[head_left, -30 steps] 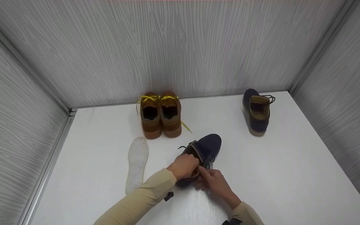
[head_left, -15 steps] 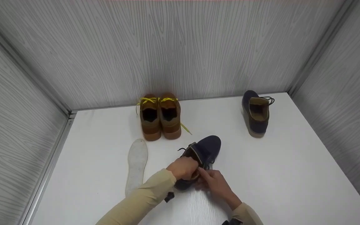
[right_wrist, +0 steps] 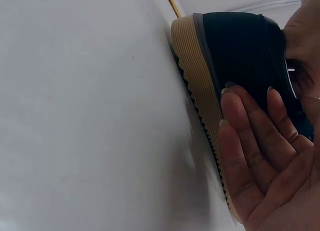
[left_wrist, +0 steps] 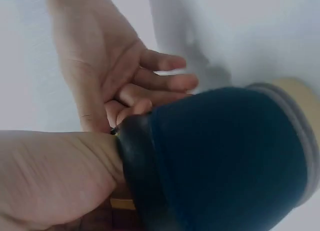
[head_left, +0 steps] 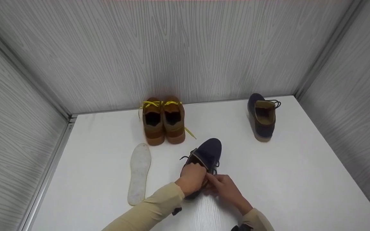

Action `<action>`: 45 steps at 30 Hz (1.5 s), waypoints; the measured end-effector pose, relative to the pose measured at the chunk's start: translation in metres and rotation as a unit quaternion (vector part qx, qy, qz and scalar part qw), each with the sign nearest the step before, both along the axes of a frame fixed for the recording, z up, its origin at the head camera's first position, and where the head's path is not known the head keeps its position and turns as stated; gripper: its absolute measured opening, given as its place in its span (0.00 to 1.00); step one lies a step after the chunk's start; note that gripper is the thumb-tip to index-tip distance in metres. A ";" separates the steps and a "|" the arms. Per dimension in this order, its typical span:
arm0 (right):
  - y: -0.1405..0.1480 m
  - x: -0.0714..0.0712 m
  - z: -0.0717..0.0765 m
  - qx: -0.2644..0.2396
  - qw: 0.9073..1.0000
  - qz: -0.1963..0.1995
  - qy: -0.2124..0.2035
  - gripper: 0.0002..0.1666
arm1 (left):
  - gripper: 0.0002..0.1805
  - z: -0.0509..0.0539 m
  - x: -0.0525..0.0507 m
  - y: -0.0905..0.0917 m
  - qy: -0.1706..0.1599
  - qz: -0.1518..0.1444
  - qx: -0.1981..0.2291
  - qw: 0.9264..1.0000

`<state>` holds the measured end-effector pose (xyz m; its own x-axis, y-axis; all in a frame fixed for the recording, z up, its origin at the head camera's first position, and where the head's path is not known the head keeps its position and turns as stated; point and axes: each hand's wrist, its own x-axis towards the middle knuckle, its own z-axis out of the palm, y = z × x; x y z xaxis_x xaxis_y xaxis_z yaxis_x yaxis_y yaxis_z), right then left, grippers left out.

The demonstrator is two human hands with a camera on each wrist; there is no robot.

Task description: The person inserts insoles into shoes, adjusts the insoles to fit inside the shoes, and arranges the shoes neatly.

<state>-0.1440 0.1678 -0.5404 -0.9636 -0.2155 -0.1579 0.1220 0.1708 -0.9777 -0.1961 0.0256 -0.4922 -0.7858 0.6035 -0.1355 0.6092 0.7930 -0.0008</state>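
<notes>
A navy lace-up shoe (head_left: 211,149) lies on the white table, its toe pointing away and slightly right. My left hand (head_left: 192,175) reaches into its opening, so the fingers are hidden inside. At the right side of the opening, my right hand (head_left: 226,190) holds the collar with the thumb over the edge. Its other fingers lie along the outer side of the heel, as the right wrist view shows, above the ridged tan sole (right_wrist: 192,56). In the left wrist view, the blue heel (left_wrist: 225,156) hides part of my right fingers.
A pale insole (head_left: 140,173) lies left of the shoe. Two brown shoes (head_left: 174,128) with yellow laces stand side by side at the back. The other navy shoe (head_left: 263,128) stands at the back right. Grey wood-grain panels (head_left: 185,48) close off the back and sides.
The navy shoe has turned a little, its toe swinging left. My left hand has shifted slightly right and nearer while staying inside the shoe. The right hand keeps its hold on the collar.
</notes>
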 end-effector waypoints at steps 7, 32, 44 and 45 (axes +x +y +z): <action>0.010 -0.014 -0.021 0.032 0.999 -0.013 0.000 0.27 | 0.08 0.004 -0.018 -0.011 -0.122 0.013 0.054 0.991; 0.031 -0.029 -0.009 0.284 0.946 -0.102 0.116 0.21 | 0.06 0.007 -0.006 -0.017 -0.116 -0.026 0.142 0.983; 0.006 -0.049 0.017 0.414 0.847 -0.083 0.323 0.21 | 0.28 -0.003 -0.034 -0.033 0.093 0.027 0.124 0.987; 0.004 -0.051 0.018 0.425 0.843 -0.078 0.322 0.20 | 0.26 -0.006 -0.036 -0.033 0.093 0.023 0.117 0.989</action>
